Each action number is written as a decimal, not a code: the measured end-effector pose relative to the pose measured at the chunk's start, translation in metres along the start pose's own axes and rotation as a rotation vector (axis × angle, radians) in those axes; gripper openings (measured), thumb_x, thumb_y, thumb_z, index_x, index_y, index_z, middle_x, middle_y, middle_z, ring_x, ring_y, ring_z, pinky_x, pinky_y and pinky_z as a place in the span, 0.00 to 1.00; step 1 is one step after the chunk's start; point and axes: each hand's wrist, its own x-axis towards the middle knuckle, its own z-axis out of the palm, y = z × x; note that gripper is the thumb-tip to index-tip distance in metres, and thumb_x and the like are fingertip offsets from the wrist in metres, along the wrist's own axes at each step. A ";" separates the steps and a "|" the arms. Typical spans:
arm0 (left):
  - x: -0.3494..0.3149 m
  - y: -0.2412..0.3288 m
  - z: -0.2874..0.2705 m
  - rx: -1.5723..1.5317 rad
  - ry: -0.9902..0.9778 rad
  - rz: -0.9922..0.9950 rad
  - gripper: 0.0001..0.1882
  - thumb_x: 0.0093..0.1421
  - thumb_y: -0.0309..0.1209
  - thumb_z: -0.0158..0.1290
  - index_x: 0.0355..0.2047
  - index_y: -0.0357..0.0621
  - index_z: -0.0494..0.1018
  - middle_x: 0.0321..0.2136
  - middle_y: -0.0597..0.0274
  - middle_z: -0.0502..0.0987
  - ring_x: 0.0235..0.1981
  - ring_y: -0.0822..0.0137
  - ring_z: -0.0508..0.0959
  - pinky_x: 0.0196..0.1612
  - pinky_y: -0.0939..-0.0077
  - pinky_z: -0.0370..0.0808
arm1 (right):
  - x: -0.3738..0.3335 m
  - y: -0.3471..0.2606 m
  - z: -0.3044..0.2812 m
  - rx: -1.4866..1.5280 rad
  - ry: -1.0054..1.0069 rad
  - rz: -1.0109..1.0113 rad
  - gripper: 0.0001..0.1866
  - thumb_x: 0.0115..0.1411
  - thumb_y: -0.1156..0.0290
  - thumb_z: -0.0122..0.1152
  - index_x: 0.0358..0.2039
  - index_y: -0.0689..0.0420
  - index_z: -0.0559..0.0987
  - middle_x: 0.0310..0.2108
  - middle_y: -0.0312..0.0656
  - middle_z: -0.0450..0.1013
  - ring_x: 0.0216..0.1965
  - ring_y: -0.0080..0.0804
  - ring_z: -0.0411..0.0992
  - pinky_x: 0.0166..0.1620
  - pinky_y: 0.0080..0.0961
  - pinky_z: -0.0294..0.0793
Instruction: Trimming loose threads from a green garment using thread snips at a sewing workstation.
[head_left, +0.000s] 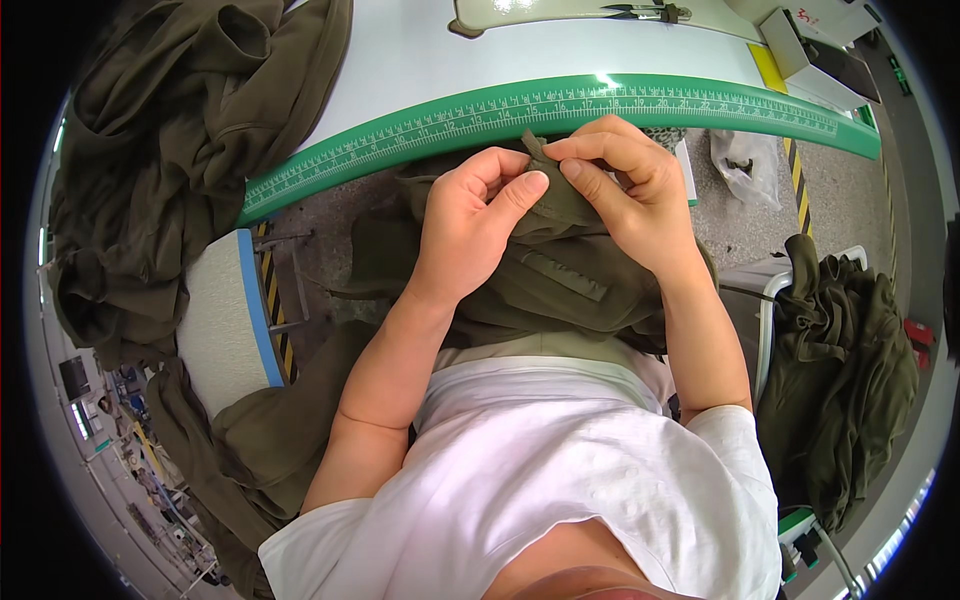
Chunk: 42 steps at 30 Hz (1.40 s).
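A dark olive garment (560,280) of soft cloth lies bunched over my lap, one edge of it raised toward the table. My left hand (473,215) pinches that edge between thumb and forefinger. Close beside it, my right hand (628,185) grips the same edge, with thumb and fingers bent together. A small pointed tab of cloth (532,143) sticks up between the two hands. What lies inside the fingertips is hidden.
A green ruler strip (590,92) runs along the white table's edge (420,70). Olive garments (190,110) heap at the left. A bin (768,330) at the right holds more garments (840,370). Tweezers or snips (645,12) lie at the back. A plastic bag (745,165) sits beyond.
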 end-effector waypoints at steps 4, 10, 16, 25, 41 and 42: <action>-0.001 -0.005 -0.003 0.019 -0.004 -0.016 0.07 0.61 0.28 0.55 0.33 0.35 0.74 0.23 0.75 0.71 0.24 0.87 0.65 0.26 0.91 0.62 | -0.002 0.004 0.005 0.079 0.023 0.083 0.06 0.58 0.81 0.58 0.35 0.63 0.80 0.30 0.34 0.71 0.32 0.19 0.68 0.36 0.14 0.65; 0.000 -0.002 -0.002 0.063 0.005 0.006 0.06 0.61 0.28 0.55 0.32 0.36 0.74 0.22 0.76 0.70 0.23 0.87 0.64 0.25 0.91 0.62 | -0.005 0.011 0.010 0.119 0.017 0.176 0.05 0.59 0.80 0.57 0.36 0.63 0.78 0.30 0.31 0.71 0.33 0.16 0.67 0.37 0.12 0.65; 0.002 -0.002 -0.006 0.097 -0.011 -0.014 0.06 0.60 0.27 0.57 0.30 0.36 0.74 0.21 0.76 0.70 0.23 0.87 0.64 0.25 0.91 0.62 | -0.002 0.008 0.005 0.250 -0.043 0.326 0.06 0.59 0.79 0.57 0.38 0.62 0.77 0.33 0.30 0.72 0.34 0.16 0.67 0.38 0.11 0.65; 0.003 -0.011 -0.008 0.289 0.020 0.252 0.05 0.53 0.20 0.58 0.31 0.41 0.74 0.25 0.69 0.74 0.26 0.77 0.70 0.29 0.83 0.68 | -0.001 0.006 -0.003 0.234 -0.064 0.163 0.09 0.51 0.84 0.61 0.34 0.60 0.77 0.33 0.34 0.71 0.34 0.22 0.68 0.38 0.18 0.68; 0.009 -0.022 -0.012 0.682 0.095 0.963 0.16 0.40 0.11 0.56 0.28 0.45 0.76 0.32 0.65 0.78 0.32 0.64 0.74 0.33 0.75 0.74 | -0.017 0.030 0.015 -0.430 0.252 -0.708 0.16 0.30 0.83 0.65 0.26 0.57 0.78 0.27 0.38 0.68 0.30 0.38 0.68 0.32 0.29 0.71; 0.009 -0.022 -0.012 0.682 0.095 0.962 0.16 0.40 0.11 0.56 0.28 0.45 0.76 0.32 0.65 0.78 0.32 0.64 0.74 0.33 0.75 0.74 | -0.017 0.031 0.016 -0.438 0.254 -0.713 0.16 0.30 0.83 0.65 0.26 0.57 0.78 0.27 0.38 0.68 0.30 0.38 0.68 0.32 0.29 0.71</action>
